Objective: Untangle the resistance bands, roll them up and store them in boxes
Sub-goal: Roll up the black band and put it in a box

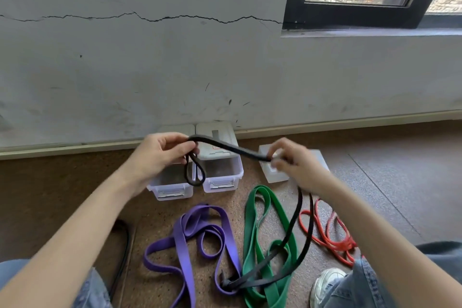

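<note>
I hold a black band (231, 149) stretched between both hands above the floor. My left hand (160, 155) pinches one end, and a small loop hangs below it. My right hand (293, 162) grips the band further along. From there the band's long tail drops to the floor and crosses the green band (257, 227). A purple band (185, 240) lies in loose loops on the floor at the middle. A red band (332, 232) lies bunched at the right. Two clear plastic boxes (172, 189) (222, 180) stand open by the wall.
White lids lean behind the two boxes against the wall. Another clear box (272, 174) lies to the right, partly behind my right hand. A black cable (123, 252) runs along the floor at the left. My knees and one white shoe (327, 282) frame the bottom.
</note>
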{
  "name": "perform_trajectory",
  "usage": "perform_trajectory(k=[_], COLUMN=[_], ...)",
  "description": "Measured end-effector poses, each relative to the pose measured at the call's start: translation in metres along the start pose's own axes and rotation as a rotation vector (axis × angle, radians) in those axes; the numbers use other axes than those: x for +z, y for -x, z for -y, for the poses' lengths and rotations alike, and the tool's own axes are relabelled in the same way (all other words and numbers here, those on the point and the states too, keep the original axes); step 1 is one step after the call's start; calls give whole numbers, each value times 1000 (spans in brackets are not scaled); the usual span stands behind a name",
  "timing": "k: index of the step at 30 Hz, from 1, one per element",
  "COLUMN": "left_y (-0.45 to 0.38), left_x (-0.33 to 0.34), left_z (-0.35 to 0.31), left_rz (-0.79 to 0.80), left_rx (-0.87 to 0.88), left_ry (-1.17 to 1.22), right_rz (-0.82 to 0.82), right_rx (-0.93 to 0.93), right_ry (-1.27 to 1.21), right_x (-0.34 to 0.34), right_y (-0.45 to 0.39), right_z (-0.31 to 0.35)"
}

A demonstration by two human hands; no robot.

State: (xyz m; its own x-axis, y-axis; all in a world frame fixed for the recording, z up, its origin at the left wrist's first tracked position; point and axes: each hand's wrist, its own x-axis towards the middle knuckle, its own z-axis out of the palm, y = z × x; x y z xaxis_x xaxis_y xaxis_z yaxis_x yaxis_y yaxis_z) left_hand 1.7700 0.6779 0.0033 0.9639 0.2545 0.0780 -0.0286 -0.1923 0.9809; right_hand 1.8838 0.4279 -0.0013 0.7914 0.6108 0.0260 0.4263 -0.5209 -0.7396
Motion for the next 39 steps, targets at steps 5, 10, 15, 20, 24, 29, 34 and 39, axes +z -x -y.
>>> perform_trajectory(k=[5, 10, 15, 20, 24, 29, 34, 39], left_y=[7, 6, 8, 8, 7, 13, 15, 12], left_x=[27, 46, 54, 45, 27, 35, 46, 46], left_z=[-16, -9, 7, 0, -14, -25, -10, -12], left_rz=[309, 377, 293, 195, 181, 373, 388, 304], left_rx=[68, 79, 125, 141, 125, 166, 105, 66], left_ry=[-300, -346, -618, -630, -496, -406, -577, -430], right_rz=[292, 333, 117, 8, 202, 348, 169, 87], right_rx=[-8, -155, -250, -247, -137, -113, -313, -375], right_ry=[-106, -220, -295, -259, -312, -558, -94, -66], right_x=[12, 22, 13, 8, 8, 22, 21, 16], right_y=[6, 8, 5, 8, 12, 19, 15, 14], right_z=[14, 23, 25, 24, 25, 34, 36, 37])
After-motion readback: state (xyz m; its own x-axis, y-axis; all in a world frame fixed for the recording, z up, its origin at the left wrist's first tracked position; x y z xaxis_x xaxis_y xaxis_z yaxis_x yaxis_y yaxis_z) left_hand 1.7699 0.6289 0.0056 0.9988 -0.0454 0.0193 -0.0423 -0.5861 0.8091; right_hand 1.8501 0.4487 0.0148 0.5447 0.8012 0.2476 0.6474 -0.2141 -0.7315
